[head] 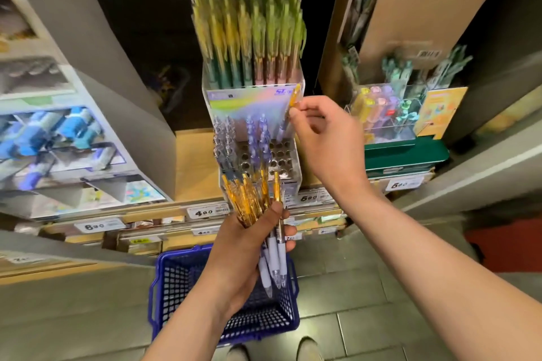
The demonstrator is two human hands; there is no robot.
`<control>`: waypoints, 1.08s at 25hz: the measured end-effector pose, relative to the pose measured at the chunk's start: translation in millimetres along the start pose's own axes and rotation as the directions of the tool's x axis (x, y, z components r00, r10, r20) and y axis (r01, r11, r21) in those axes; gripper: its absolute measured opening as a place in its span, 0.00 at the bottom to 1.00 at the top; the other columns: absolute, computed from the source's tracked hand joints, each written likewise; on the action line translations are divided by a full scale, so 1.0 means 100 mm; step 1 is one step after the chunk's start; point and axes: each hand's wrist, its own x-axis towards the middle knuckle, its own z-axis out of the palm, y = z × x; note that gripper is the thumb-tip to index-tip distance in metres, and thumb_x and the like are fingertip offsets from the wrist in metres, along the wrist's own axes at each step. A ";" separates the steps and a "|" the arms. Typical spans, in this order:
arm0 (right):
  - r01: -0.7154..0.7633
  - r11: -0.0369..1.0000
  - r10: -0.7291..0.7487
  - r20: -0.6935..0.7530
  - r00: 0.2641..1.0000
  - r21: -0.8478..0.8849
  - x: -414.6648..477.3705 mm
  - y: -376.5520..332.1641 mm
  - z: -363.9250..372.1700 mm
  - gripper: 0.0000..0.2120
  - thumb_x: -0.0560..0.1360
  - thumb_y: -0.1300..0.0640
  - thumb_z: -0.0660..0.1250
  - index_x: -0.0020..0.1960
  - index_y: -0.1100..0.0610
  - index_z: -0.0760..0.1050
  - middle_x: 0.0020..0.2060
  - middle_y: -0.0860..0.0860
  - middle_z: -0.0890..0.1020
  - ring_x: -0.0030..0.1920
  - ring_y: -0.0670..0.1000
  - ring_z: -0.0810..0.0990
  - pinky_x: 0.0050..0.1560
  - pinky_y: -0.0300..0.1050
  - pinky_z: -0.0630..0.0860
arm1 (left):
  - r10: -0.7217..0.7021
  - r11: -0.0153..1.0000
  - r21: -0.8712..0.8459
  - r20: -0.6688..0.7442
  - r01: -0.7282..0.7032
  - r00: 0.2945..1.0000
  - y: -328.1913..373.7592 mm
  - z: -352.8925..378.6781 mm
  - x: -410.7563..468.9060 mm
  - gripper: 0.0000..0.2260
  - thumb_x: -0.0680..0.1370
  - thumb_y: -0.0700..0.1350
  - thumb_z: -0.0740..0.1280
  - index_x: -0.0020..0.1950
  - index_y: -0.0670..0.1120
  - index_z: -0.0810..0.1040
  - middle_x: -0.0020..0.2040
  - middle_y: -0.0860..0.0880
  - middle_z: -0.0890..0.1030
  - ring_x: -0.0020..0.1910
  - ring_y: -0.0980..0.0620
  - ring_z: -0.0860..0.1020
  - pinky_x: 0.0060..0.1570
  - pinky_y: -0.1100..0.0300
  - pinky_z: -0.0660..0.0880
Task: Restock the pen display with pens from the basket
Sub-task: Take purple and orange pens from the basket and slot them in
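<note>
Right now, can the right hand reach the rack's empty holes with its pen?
Probably yes. The right hand pinches one yellow pen just above the empty holes, with nothing between. The left hand holds its bunch lower, in front of the rack.

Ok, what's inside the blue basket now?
Only bare mesh shows in the blue basket. The left hand and its pen bundle cover the middle and right side.
</note>
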 end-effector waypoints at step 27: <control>-0.674 0.720 0.484 0.578 0.657 0.162 -0.72 -0.14 -0.31 0.07 0.73 0.54 0.76 0.51 0.51 0.85 0.42 0.48 0.87 0.40 0.40 0.84 0.37 0.28 0.75 | 0.010 0.999 0.048 -0.003 -0.010 1.000 0.08 0.01 0.02 0.16 0.75 0.55 0.73 0.58 0.48 0.86 0.55 0.44 0.87 0.50 0.46 0.85 0.53 0.50 0.80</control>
